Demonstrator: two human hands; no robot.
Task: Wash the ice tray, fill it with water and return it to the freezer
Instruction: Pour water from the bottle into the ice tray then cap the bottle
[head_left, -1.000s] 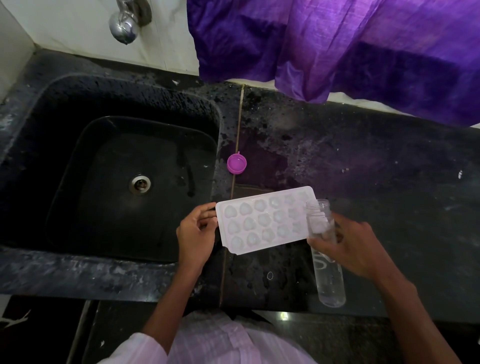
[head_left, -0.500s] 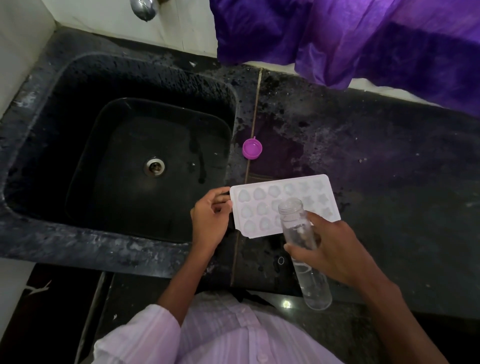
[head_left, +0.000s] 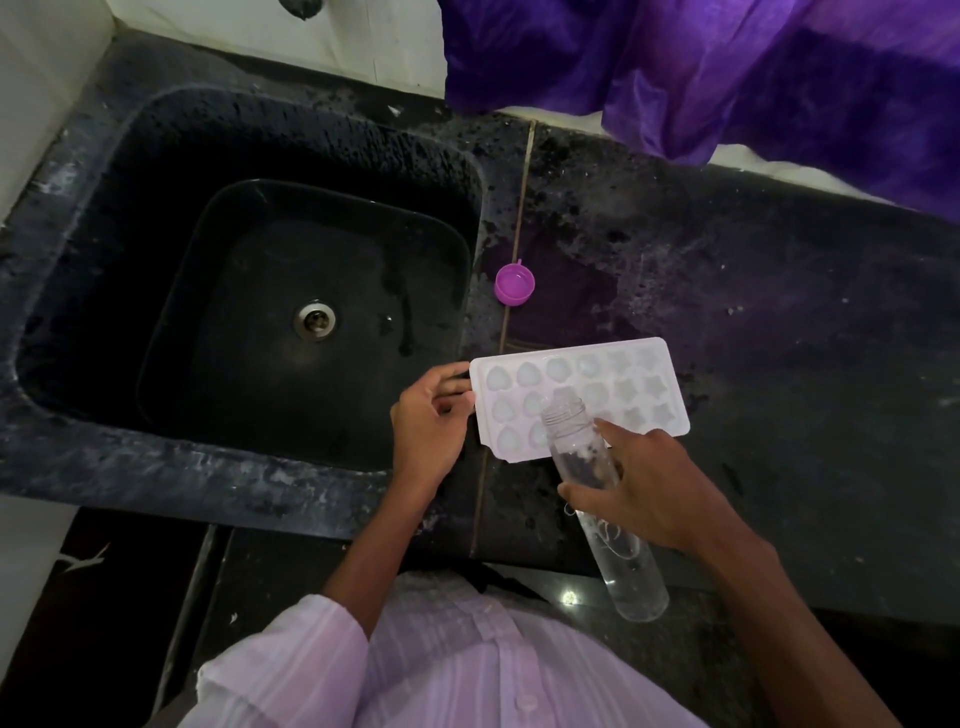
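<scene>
Here's the white ice tray (head_left: 602, 387), lying flat on the dark tabletop (head_left: 779, 312) just to the right of the black sink (head_left: 171, 119). Its left end is close to the sink's rim. The left hand (head_left: 428, 421) has it by that short left edge, fingers (head_left: 448, 371) and thumb curled in a pinch on the rim. Over on the other side the right hand (head_left: 644, 493) is wrapped round a clear bottle (head_left: 626, 566), fingers closed about its middle. The bottle is tipped forward with its open threaded mouth hanging over the tray's near cells. Water sits in the bottle's lower part; whether any is running out, I can't tell.

Beyond the tray, well apart from it, a purple cap (head_left: 514, 283) rests open side up on the tabletop beside the sink's right wall. The drain (head_left: 315, 319) gleams at the basin floor. A purple cloth (head_left: 727, 67) hangs over the far edge of the tabletop, and a pale pink sleeve (head_left: 291, 670) shows at the bottom.
</scene>
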